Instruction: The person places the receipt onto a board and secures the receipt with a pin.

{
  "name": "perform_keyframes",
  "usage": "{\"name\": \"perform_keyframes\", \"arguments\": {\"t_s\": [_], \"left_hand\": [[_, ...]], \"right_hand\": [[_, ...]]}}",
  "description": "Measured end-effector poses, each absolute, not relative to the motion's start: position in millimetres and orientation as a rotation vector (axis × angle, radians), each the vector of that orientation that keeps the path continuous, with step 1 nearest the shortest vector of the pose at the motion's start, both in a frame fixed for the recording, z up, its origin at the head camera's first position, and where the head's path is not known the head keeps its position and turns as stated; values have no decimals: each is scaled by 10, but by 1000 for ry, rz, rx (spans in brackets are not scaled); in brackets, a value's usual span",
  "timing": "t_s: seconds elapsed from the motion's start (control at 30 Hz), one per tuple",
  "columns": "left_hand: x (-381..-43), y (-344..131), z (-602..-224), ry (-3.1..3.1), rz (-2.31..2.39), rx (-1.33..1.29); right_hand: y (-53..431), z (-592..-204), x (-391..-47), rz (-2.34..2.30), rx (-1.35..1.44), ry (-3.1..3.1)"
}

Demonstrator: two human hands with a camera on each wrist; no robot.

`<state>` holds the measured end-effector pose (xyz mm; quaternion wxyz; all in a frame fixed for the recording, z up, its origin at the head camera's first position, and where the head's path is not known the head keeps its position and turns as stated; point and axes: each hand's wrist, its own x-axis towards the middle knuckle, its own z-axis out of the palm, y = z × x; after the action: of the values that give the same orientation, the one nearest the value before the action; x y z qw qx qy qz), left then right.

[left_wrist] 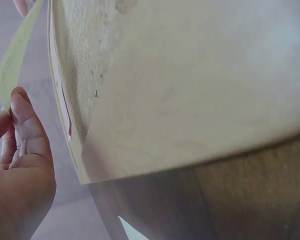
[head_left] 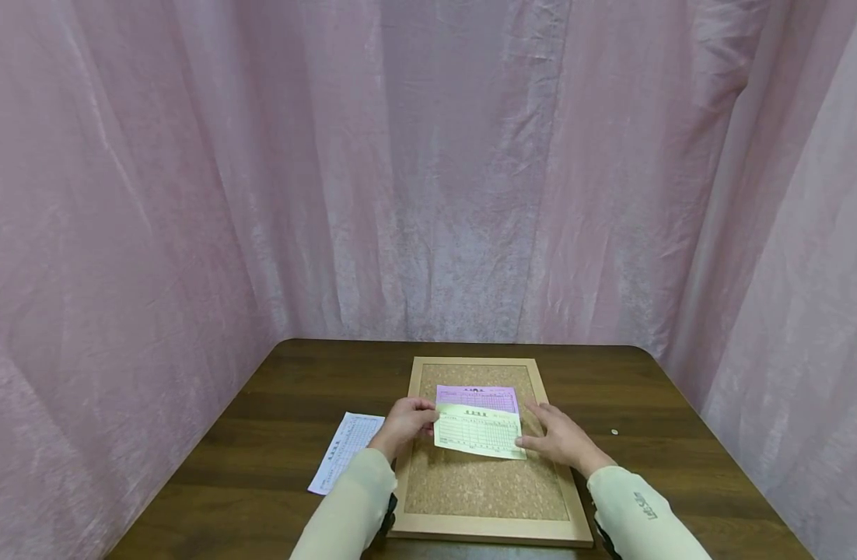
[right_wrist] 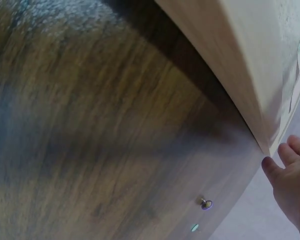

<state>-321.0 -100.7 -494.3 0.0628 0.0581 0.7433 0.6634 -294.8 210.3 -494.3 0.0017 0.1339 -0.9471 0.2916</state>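
My left hand (head_left: 404, 426) pinches the left edge of a pale green printed form (head_left: 479, 432) between thumb and fingertips. In the left wrist view the green form (left_wrist: 12, 65) is lifted off the board at an angle. Beneath its top edge in the head view, a purple form (head_left: 477, 397) lies on the framed cork board (head_left: 484, 490). My right hand (head_left: 560, 437) is spread at the green form's right edge, its thumb at the lower right corner. Whether that thumb grips the paper is hidden. The right wrist view shows the right fingers (right_wrist: 289, 152) fairly straight.
A white printed form (head_left: 348, 451) lies on the dark wooden table (head_left: 316, 373), left of the board. To the board's right is a small pale item (head_left: 613, 432); the right wrist view shows a thumbtack (right_wrist: 205, 203) there. Pink curtains (head_left: 463, 171) hang around the table.
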Motion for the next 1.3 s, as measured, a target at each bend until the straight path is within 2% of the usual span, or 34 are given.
{"name": "perform_keyframes", "arguments": {"t_s": [0.77, 1.3], "left_hand": [[-3229, -885, -4949, 2341, 1882, 121], [-3261, -877, -4952, 2411, 1799, 78]], "right_hand": [[2030, -5031, -2893, 718, 595, -2962], [1998, -5097, -2896, 654, 608, -2974]]}}
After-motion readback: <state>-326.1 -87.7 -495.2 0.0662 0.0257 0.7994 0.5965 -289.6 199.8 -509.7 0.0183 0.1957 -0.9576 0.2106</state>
